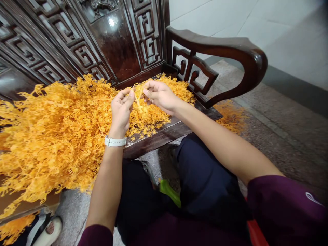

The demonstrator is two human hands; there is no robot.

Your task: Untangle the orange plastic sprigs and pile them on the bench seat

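Observation:
A thin yellow-orange plastic flower piece with a pale, branching stem is stretched between my two hands, above the bench seat. My left hand, with a white watch band at the wrist, pinches it from the left between thumb and fingers. From the right, my right hand has thumb and fingers closed on its other side. Loose orange flower pieces lie on the seat right under both hands. To the left of my left hand rises a large heap of orange plastic sprays.
A dark carved wooden bench has a curved armrest at the right and a latticed back. More orange pieces lie on the floor beyond the armrest. A cardboard box stands under the heap, near a shoe at lower left.

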